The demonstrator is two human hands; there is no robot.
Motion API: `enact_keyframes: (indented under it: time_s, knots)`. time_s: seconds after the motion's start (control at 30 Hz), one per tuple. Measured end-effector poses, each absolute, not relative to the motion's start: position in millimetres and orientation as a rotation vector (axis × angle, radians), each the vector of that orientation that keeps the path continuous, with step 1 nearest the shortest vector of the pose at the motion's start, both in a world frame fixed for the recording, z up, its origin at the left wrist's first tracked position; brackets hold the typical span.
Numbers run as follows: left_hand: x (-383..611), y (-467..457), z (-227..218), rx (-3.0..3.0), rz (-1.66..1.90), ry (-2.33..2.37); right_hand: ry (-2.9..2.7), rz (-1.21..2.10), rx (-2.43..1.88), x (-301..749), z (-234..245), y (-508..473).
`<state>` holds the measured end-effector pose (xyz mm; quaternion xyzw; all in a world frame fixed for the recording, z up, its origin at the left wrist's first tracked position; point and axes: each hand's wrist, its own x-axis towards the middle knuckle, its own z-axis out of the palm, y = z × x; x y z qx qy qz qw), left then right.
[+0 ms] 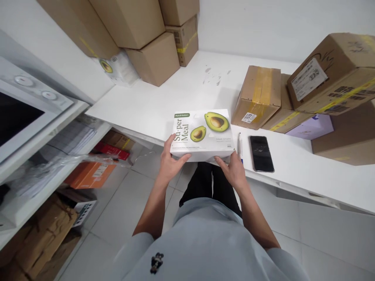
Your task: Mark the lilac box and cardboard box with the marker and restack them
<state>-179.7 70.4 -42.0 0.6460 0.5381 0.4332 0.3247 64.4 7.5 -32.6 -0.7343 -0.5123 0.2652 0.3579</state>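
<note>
A white meal shake box (pixel 202 134) with avocado pictures and the words "Su-per Meal" is at the front edge of the white table. My left hand (pixel 172 158) grips its left front corner, thumb along the front side. On the opposite corner, my right hand (pixel 232 168) has its thumb against the front side and its fingers at the right end. Whether the box rests on the table or is slightly raised, I cannot tell. Just right of it lie a pen (pixel 240 144) and a black phone (pixel 261 153).
Taped cardboard boxes (pixel 258 93) are stacked on the table's right side. More brown cartons (pixel 155 58) stand at the back left, beside a plastic-wrapped avocado package (pixel 118 70). To the left, a shelf holds a white appliance (pixel 29 93); an orange box (pixel 92 173) sits lower down.
</note>
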Motion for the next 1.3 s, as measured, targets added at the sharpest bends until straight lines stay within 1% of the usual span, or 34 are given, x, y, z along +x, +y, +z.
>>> enact_keyframes:
  time_s: [0.1,0.2,0.4,0.57,0.7,0.77,0.9,0.97,1.03,1.17,1.3]
  knots:
    - [-182,68,-41,1.678,1.083,1.362,-1.313,0.661,-1.795,68,-29,11]
    - [-181,67,-34,1.691,1.042,1.425,-1.343,0.634,-1.755,72,-21,14]
    - [-182,69,-24,1.710,0.923,1.446,-1.633,0.571,-1.761,83,2,15]
    - [-181,72,-28,1.795,1.005,1.452,-1.655,0.449,-1.863,81,4,15]
    - [-187,70,-36,1.839,0.999,1.390,-1.676,0.482,-1.743,83,4,11]
    - [-189,68,-42,1.808,1.106,1.264,-1.654,0.553,-1.618,86,5,9]
    - [-181,67,-56,1.504,1.519,1.044,-1.428,0.693,-1.405,87,-2,10]
    - [-176,68,-60,1.300,1.653,0.998,-1.246,0.711,-1.412,87,-9,13]
    - [-172,69,-61,1.183,1.703,0.980,-1.079,0.694,-1.486,88,-17,15]
    - [-174,68,-58,1.222,1.633,1.018,-1.003,0.654,-1.536,94,-25,13]
    - [-177,61,-49,1.522,1.402,1.106,-1.088,0.581,-1.553,98,-18,7]
